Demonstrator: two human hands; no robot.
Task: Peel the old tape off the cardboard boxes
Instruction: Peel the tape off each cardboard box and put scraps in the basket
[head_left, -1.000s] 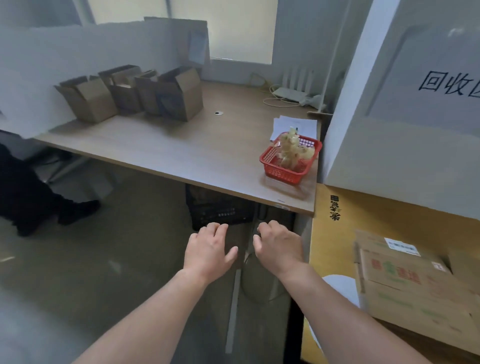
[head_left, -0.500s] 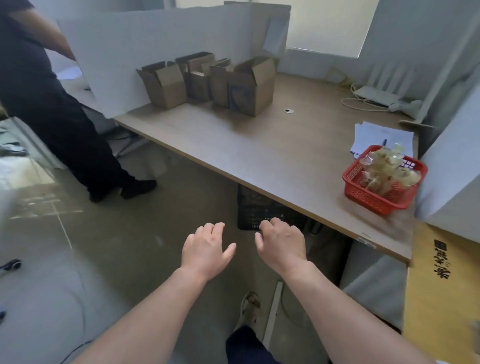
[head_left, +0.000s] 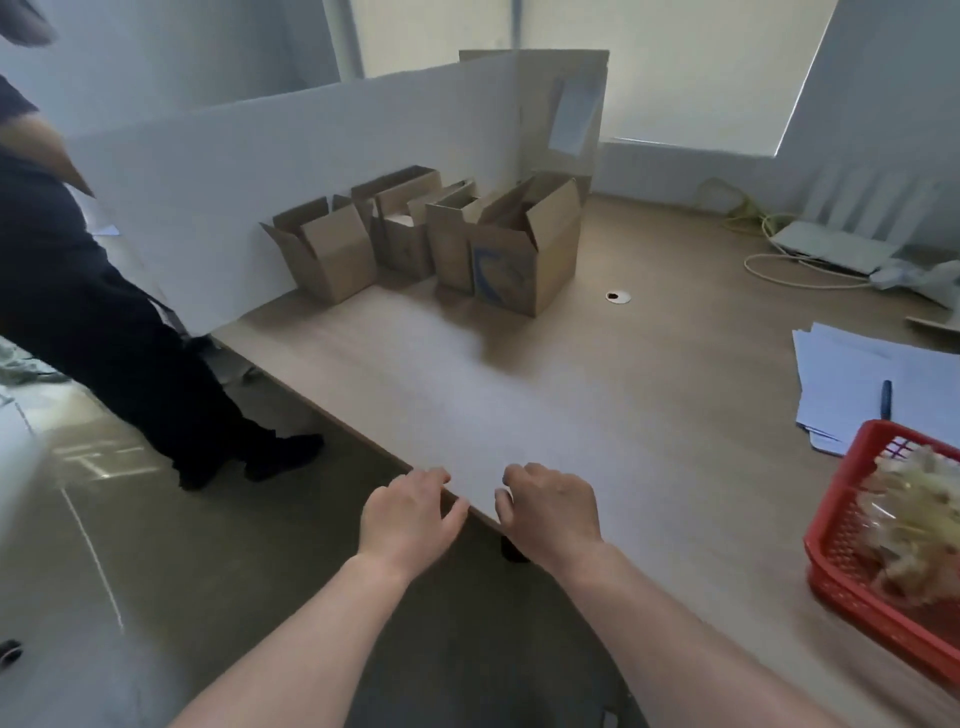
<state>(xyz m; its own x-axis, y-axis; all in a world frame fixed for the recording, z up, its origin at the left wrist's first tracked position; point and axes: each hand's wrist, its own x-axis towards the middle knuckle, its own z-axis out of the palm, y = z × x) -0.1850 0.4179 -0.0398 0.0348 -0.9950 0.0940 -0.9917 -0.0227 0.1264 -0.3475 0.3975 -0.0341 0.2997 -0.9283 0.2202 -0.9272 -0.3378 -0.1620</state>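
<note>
Several open cardboard boxes stand in a row at the far side of the wooden table (head_left: 597, 415), against a white partition. The nearest box (head_left: 524, 260) has a blue mark on its side; a smaller box (head_left: 327, 254) stands at the left end. My left hand (head_left: 408, 514) and my right hand (head_left: 550, 509) hover side by side at the table's near edge, palms down, fingers loosely curled, holding nothing. Both are far from the boxes. No tape is discernible from here.
A red basket (head_left: 852, 551) of crumpled tape sits at the right edge. White papers (head_left: 852, 384) with a pen lie behind it. A router with cables (head_left: 831, 249) is at the back right. A person in dark clothes (head_left: 104, 322) stands left of the table.
The view has swung left and moved closer to the table. My hands now reach the table's near edge, with fingers more curled than before. The boxes appear nearer.
</note>
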